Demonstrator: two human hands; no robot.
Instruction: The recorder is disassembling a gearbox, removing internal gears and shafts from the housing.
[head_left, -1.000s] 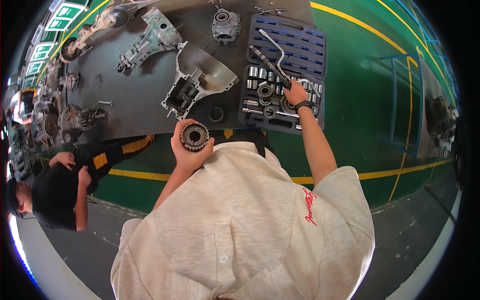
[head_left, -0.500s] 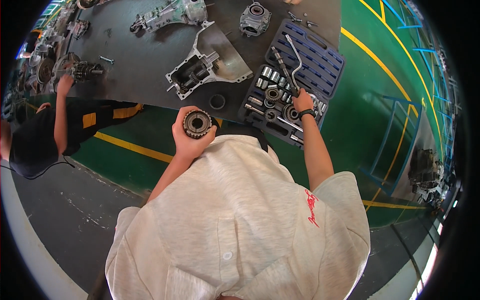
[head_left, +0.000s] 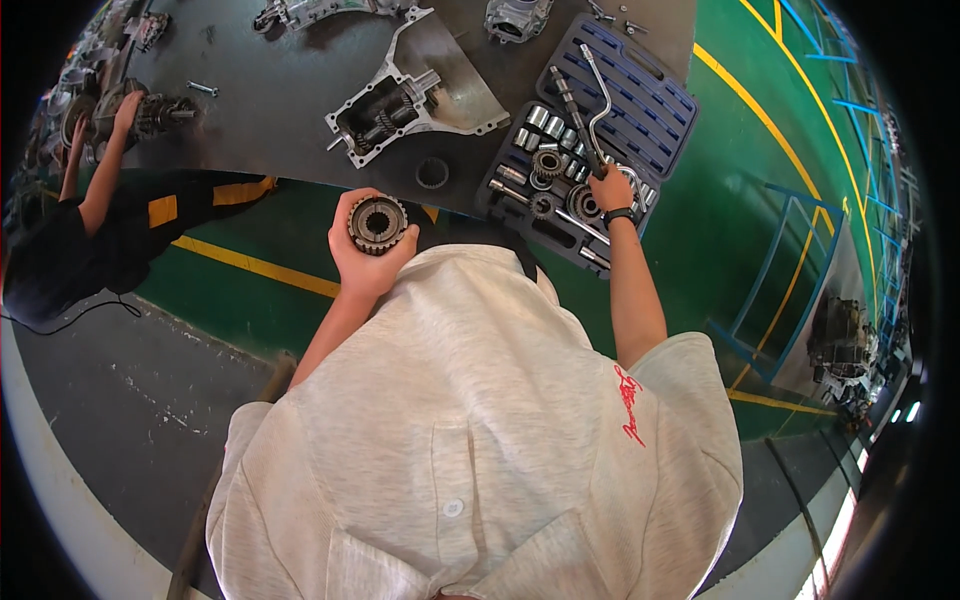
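Note:
My left hand (head_left: 358,250) is wrapped round a synchronizer hub (head_left: 378,222), a ring-shaped steel gear part with a splined bore and toothed rim. I hold it off the table's near edge, bore facing up. My right hand (head_left: 612,190) is closed at the near end of a dark-handled bar (head_left: 570,105) lying across the open socket set case (head_left: 685,135); its fingertips are partly hidden. Beside that bar lies a bent silver speed handle (head_left: 602,85). Near the right hand, gears (head_left: 547,163) rest on top of the sockets (head_left: 537,117) in the case.
On the dark table (head_left: 270,125) lie an opened gearbox housing (head_left: 385,115), a dark toothed ring (head_left: 432,173), a bolt (head_left: 203,89) and another housing (head_left: 518,18). At left a co-worker's hands (head_left: 128,110) touch a gear shaft assembly (head_left: 160,115). A blue frame (head_left: 770,280) stands at right.
The view has shifted slightly, so the table appears higher. My left hand and the hub have moved a little left. The right hand stays at the bar's end. Both of the co-worker's hands are now on the assembly.

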